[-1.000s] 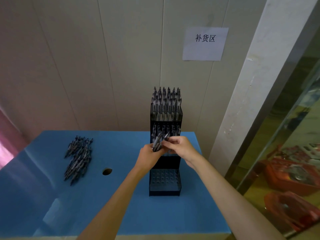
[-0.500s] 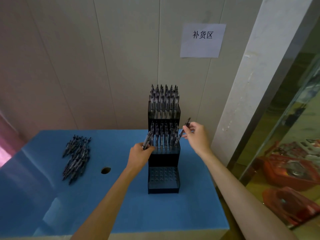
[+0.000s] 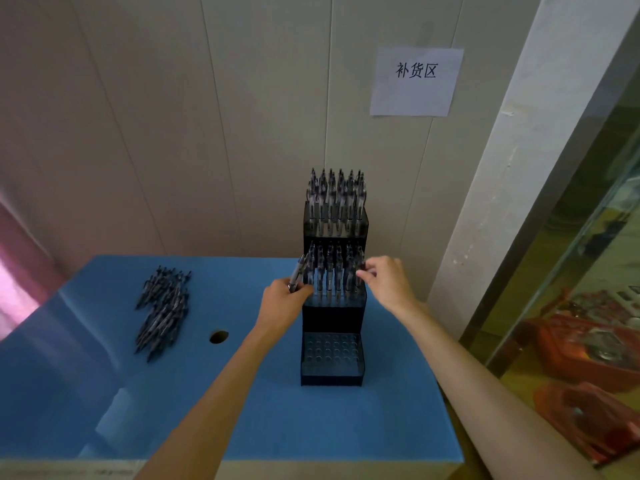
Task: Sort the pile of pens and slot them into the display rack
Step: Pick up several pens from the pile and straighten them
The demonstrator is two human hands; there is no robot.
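Note:
A black three-tier display rack (image 3: 332,318) stands on the blue table (image 3: 242,420). Its top and middle tiers are packed with upright pens; the bottom tier (image 3: 331,353) shows bare holes. My left hand (image 3: 285,303) grips a spare pen (image 3: 297,276) at the middle tier's left side. My right hand (image 3: 386,280) pinches the top of a pen (image 3: 356,277) standing at the right end of the middle tier. A loose pile of dark pens (image 3: 162,306) lies on the table's left part.
A round hole (image 3: 219,336) is cut in the tabletop between the pile and the rack. A paper sign (image 3: 415,81) hangs on the panelled wall behind. A white pillar and a glass panel (image 3: 571,271) stand to the right, with red objects behind the glass.
My right hand took one pen from the bunch in my left hand, swung it right, and has lowered it into the middle tier's right end. My left hand stayed beside the rack.

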